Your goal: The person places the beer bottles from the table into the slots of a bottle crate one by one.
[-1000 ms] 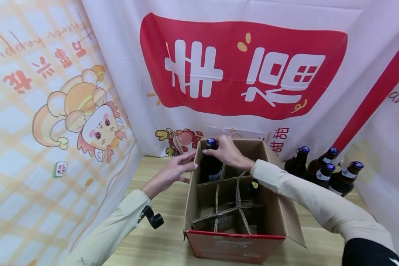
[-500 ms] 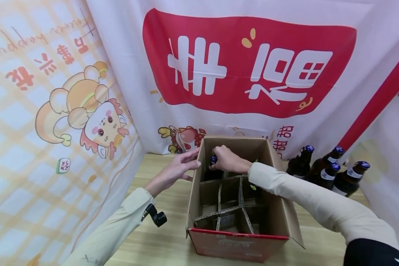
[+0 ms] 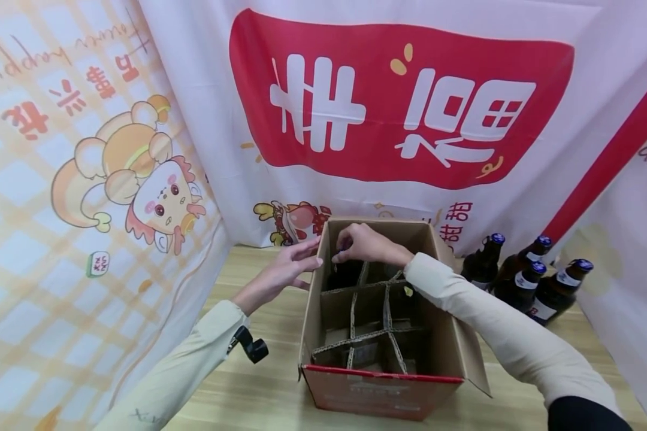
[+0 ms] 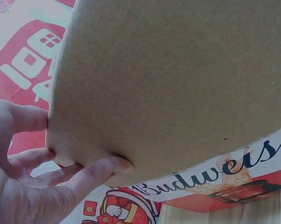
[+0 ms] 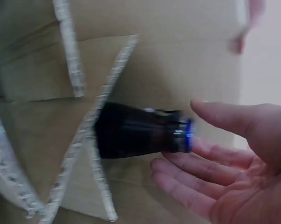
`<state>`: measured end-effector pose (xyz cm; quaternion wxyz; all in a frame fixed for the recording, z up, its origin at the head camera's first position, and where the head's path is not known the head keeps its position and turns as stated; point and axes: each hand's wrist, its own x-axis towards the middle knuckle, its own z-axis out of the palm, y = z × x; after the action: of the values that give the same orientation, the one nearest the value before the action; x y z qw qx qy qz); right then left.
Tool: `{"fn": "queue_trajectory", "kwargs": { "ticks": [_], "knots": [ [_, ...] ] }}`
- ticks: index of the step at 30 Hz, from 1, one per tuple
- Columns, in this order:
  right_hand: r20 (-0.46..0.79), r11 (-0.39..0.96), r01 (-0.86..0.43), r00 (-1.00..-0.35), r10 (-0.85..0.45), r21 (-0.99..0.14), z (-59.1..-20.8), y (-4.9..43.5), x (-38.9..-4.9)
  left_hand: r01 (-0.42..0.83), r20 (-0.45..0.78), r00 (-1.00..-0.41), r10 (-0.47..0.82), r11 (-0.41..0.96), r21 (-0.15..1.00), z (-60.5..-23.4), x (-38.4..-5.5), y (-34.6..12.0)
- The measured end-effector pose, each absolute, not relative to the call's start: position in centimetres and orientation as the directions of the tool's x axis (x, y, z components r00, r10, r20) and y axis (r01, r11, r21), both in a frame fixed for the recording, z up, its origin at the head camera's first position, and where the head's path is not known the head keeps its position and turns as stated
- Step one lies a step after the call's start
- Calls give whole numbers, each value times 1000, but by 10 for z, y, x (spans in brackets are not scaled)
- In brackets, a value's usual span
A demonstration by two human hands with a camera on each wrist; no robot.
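A dark glass bottle with a blue cap (image 5: 145,133) stands in the far-left cell of the divided cardboard box (image 3: 383,380). My right hand (image 3: 369,244) is over that cell, around the bottle's top. In the right wrist view the thumb is apart from the cap, and the fingers are extended beside the neck. My left hand (image 3: 277,275) rests at the box's left side. Its fingertips (image 4: 117,163) press against the brown flap (image 4: 168,84) near its corner, with the fingers spread.
Several capped brown bottles (image 3: 558,293) stand on the wooden table (image 3: 242,395) to the right of the box. Cardboard dividers (image 3: 356,341) split the box into cells. A printed cloth (image 3: 302,197) hangs close behind, and another on the left.
My right hand has lowered the bottle into the far-left cell, and its cap has sunk below the box rim. My left hand has stayed at the box's side.
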<state>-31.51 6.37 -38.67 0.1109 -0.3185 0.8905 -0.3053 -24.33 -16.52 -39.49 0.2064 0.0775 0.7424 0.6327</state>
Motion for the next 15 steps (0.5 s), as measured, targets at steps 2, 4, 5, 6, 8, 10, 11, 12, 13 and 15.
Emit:
{"fn": "queue_trajectory", "kwargs": {
  "ticks": [2, 4, 5, 6, 8, 10, 11, 12, 13, 15],
  "knots": [
    [16, 598, -508, -770, -638, -620, -380, 65, -316, -150, -212, -903, 374, 189, 971, -394, -243, -165],
    [13, 596, -513, -765, -644, -618, -375, 68, -316, -156, -220, -901, 374, 193, 969, -394, -243, -164],
    [8, 596, -517, -760, -650, -614, -373, 70, -316, -157, -221, -900, 375, 195, 968, -394, -243, -164],
    [3, 599, -521, -756, -655, -608, -371, 72, -316, -156, -221, -899, 378, 196, 968, -395, -243, -164],
    [-13, 606, -521, -752, -659, -601, -366, 77, -316, -159, -224, -898, 378, 196, 968, -395, -242, -164],
    [-16, 617, -519, -757, -653, -592, -360, 82, -315, -156, -220, -899, 378, 194, 968, -395, -242, -164],
    [-13, 617, -519, -759, -650, -592, -356, 84, -315, -156, -221, -900, 375, 195, 968, -395, -242, -165],
    [-6, 617, -517, -764, -645, -594, -353, 87, -315, -156, -220, -900, 375, 194, 969, -395, -243, -165],
    [0, 616, -511, -770, -638, -599, -349, 89, -314, -156, -220, -901, 374, 194, 968, -394, -243, -165],
    [14, 614, -500, -782, -623, -610, -344, 94, -313, -151, -217, -902, 373, 198, 968, -394, -243, -166]
  ]
}}
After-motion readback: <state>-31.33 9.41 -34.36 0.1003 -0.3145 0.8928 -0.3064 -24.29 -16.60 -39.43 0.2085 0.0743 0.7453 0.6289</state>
